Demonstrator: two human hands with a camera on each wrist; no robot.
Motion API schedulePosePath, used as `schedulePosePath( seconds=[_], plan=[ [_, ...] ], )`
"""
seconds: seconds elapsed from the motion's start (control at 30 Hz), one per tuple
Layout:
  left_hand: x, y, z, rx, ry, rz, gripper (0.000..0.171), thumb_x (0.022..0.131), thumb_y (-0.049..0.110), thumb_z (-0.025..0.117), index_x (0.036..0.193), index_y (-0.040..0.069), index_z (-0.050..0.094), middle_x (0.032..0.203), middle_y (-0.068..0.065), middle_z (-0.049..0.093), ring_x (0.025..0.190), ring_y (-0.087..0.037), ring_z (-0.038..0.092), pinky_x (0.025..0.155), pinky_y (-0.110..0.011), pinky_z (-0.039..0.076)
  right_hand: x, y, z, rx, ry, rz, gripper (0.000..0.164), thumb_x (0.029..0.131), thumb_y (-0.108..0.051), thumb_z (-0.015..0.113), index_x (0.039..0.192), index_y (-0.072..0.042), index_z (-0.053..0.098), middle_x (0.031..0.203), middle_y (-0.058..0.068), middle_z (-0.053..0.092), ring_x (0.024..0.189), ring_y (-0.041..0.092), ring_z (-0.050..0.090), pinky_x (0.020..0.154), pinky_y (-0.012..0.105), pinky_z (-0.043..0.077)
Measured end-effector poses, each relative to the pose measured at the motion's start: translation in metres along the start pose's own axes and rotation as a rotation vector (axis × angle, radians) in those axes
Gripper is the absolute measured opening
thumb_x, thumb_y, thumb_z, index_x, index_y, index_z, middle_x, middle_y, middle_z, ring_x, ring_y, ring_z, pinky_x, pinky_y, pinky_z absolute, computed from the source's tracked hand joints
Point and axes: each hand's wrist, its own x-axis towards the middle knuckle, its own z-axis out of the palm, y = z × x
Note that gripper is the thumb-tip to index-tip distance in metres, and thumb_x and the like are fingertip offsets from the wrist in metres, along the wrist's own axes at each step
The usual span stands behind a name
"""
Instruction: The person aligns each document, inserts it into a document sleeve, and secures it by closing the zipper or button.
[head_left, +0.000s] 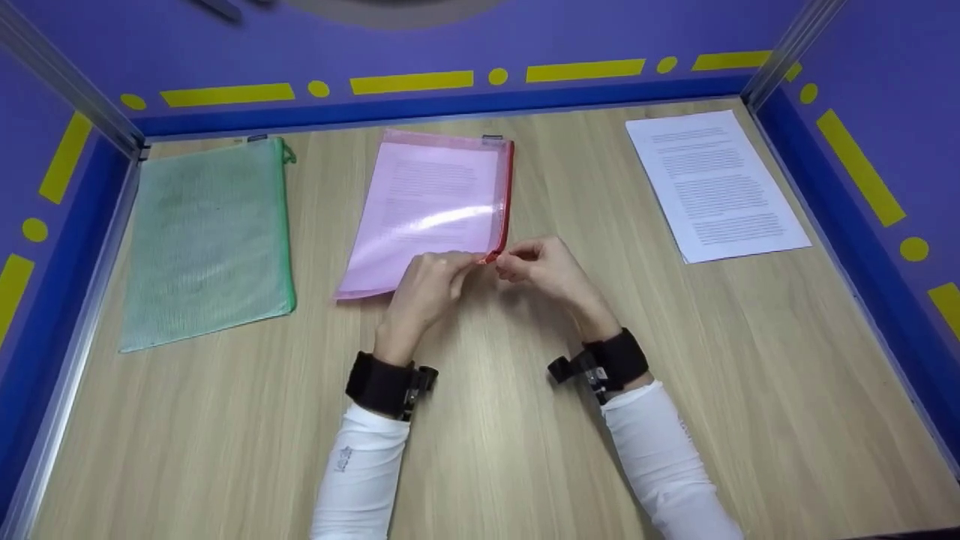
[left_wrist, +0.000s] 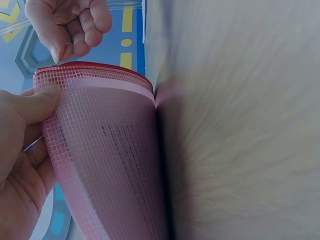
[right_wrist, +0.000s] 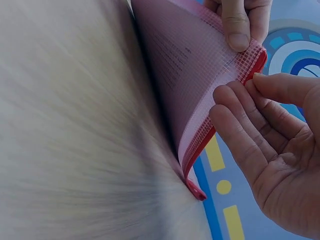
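White sleeves (head_left: 364, 476) at six o'clock; pink folder (head_left: 427, 199) beyond, towards twelve.
Left hand (head_left: 426, 291) pinches the folder's four-o'clock corner, seemingly bracing it; right hand (head_left: 551, 274) pinches the red zip (head_left: 509, 191), thumb to forefinger.

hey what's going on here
Someone's left hand pinches the near right corner of a pink pouch, holding that corner up off the table, while their right hand pinches at the red zipper edge beside it. A printed sheet is inside the pouch. A green pouch lies to the left, and printed paper to the right.
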Motion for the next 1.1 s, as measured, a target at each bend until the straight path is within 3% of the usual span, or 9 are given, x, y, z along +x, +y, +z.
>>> schedulePosePath(
  seconds=[0.17,0.4,0.6,0.73,0.93,1.1],
  plan=[
    [0.0,0.002,-0.002,-0.023,0.013,0.023,0.019,0.097,0.012,0.06,0.11,0.01,0.075,0.101,-0.011,0.077,0.085,-0.024,0.075,0.076,-0.032,0.06,-0.001,0.002,-0.004,-0.017,0.04,-0.015,0.022,0.09,-0.013,0.07,0.102,0.005,0.074,0.09,0.018,0.075,0.087,0.04,0.071,0.083,0.046,0.06],
    [0.001,0.003,-0.003,-0.045,0.047,0.07,0.018,0.098,0.016,0.06,0.101,0.008,0.076,0.09,-0.01,0.078,0.076,-0.023,0.073,0.07,-0.036,0.059,0.002,0.006,-0.011,-0.125,0.079,-0.046,0.018,0.091,-0.014,0.069,0.098,0.0,0.077,0.081,0.008,0.075,0.073,0.013,0.068,0.069,0.025,0.058],
    [0.001,0.003,-0.006,-0.062,0.066,0.068,0.016,0.096,0.015,0.062,0.103,0.011,0.076,0.096,-0.008,0.078,0.084,-0.023,0.075,0.076,-0.034,0.06,0.005,0.009,-0.018,-0.165,0.103,-0.056,0.017,0.09,-0.014,0.068,0.096,-0.001,0.077,0.085,0.013,0.075,0.076,0.02,0.07,0.069,0.027,0.057],
    [0.0,0.001,-0.005,-0.064,0.053,0.054,0.017,0.096,0.014,0.062,0.106,0.011,0.076,0.1,-0.007,0.078,0.091,-0.023,0.075,0.082,-0.034,0.06,0.007,0.012,-0.021,-0.184,0.113,-0.036,0.016,0.09,-0.011,0.067,0.096,0.0,0.077,0.087,0.014,0.075,0.076,0.017,0.07,0.071,0.028,0.059],
    [0.0,-0.002,-0.005,-0.072,0.069,0.049,0.017,0.096,0.012,0.062,0.106,0.01,0.075,0.101,-0.007,0.078,0.094,-0.023,0.075,0.084,-0.033,0.059,0.009,0.009,-0.026,-0.335,0.156,-0.056,0.017,0.09,-0.013,0.065,0.096,-0.003,0.078,0.089,0.012,0.076,0.076,0.013,0.067,0.066,0.021,0.052],
    [0.0,-0.005,-0.009,-0.081,0.096,0.045,0.017,0.096,0.01,0.062,0.106,0.008,0.075,0.101,-0.009,0.078,0.094,-0.023,0.075,0.085,-0.032,0.059,0.012,0.006,-0.033,-0.399,0.182,-0.045,0.018,0.09,-0.015,0.066,0.097,-0.004,0.077,0.091,0.01,0.075,0.078,0.014,0.064,0.064,0.02,0.048]
  ],
)
